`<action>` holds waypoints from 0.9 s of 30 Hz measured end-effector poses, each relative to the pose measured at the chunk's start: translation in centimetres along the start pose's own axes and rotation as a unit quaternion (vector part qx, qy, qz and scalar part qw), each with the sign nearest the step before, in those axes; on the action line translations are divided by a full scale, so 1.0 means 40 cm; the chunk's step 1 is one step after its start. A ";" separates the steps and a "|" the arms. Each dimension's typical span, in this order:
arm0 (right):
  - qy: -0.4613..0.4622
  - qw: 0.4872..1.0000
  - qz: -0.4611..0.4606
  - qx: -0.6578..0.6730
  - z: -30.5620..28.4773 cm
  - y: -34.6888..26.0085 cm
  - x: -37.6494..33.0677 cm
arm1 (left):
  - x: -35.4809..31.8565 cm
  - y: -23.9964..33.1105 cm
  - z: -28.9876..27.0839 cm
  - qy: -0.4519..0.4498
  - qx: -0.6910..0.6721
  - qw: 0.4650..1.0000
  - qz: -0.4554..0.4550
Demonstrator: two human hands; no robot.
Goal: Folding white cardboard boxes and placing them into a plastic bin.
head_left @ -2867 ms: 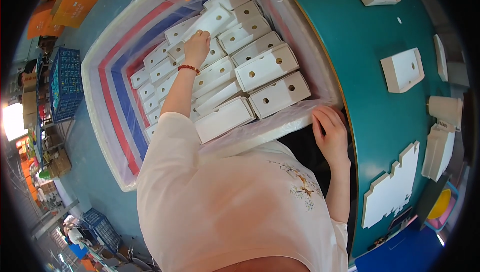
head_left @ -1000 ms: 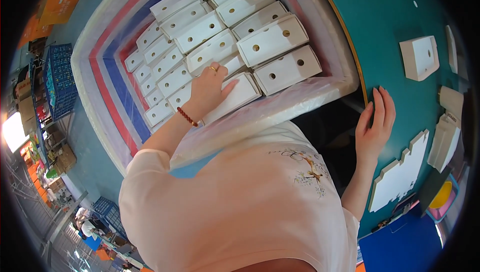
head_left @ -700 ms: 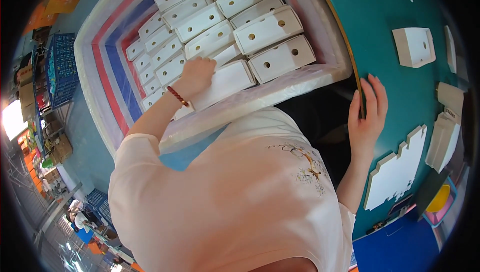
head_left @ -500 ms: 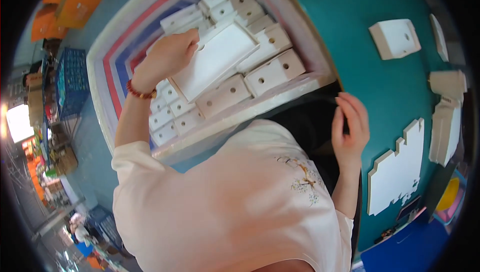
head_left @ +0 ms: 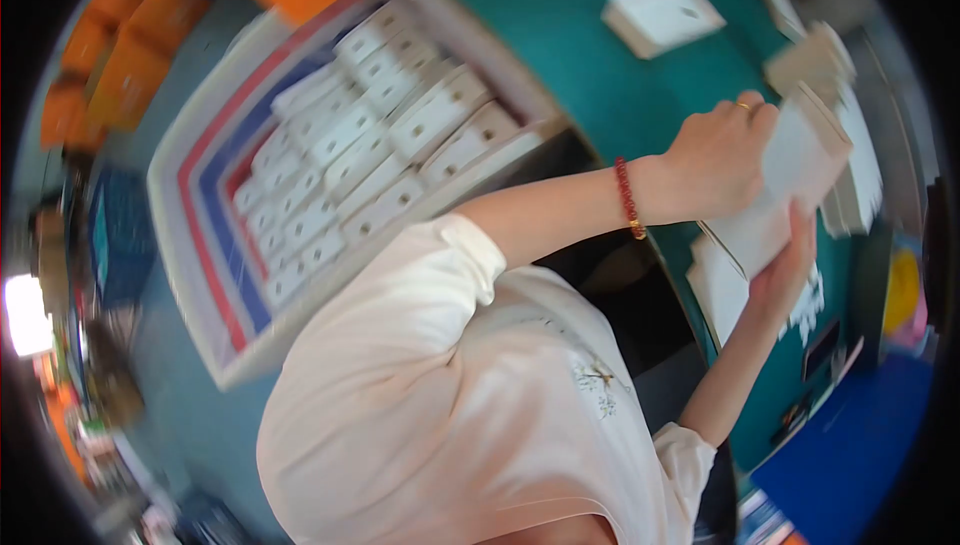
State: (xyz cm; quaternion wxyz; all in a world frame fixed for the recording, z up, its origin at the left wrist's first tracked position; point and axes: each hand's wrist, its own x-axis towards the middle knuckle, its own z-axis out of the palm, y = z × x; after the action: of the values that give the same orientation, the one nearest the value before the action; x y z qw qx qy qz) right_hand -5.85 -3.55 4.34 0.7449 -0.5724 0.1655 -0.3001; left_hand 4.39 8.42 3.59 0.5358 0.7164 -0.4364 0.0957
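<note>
Over the green table [head_left: 560, 30] on the right, I hold a shallow white box [head_left: 800, 165] tilted between both hands. My left hand [head_left: 712, 157], with a red bead bracelet and a ring, reaches across my body and grips its left side. My right hand [head_left: 785, 270] is closed on the lower end, thumb against the face. Under the box lies a stack of flat white card pieces [head_left: 715, 290], partly hidden. To my left stands a large striped, lined container [head_left: 215, 220] with several rows of white boxes [head_left: 360, 160], each having small round holes.
Another white box [head_left: 660, 20] lies farther up the table. More pale boxes [head_left: 855, 170] stand along its right edge. White scraps [head_left: 805, 305], a dark phone-like slab [head_left: 822, 348] and a blue board [head_left: 850, 445] lie nearer me. Orange cartons [head_left: 135, 45] are stacked at far left.
My left hand has carried the shallow white box out of the container, rightward over the table. My right hand has moved up and taken hold of it too. The view has turned rightward.
</note>
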 end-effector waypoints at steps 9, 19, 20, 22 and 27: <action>0.058 0.995 -0.018 -0.076 -0.178 -0.086 0.036 | 0.122 0.047 0.202 -0.063 -0.006 0.949 0.309; 0.038 0.999 -0.004 -0.039 -0.305 -0.076 0.108 | 0.171 0.051 0.314 -0.157 -0.078 0.966 0.188; 0.052 0.997 0.009 0.058 -0.320 -0.063 0.120 | 0.175 0.052 0.325 -0.167 -0.101 0.966 0.168; 0.074 0.996 0.019 0.039 -0.335 -0.032 0.134 | 0.170 0.033 0.348 -0.162 -0.097 0.963 0.190; 0.126 0.992 0.030 0.009 -0.341 0.005 0.140 | 0.168 0.027 0.362 -0.201 -0.152 0.958 0.136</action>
State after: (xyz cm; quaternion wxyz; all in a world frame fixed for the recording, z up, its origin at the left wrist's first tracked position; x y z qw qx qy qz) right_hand -9.55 -17.37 0.75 0.7322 -0.5178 0.2724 -0.3486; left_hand 2.87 -7.46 2.49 0.5216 0.5648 -0.6378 -0.0464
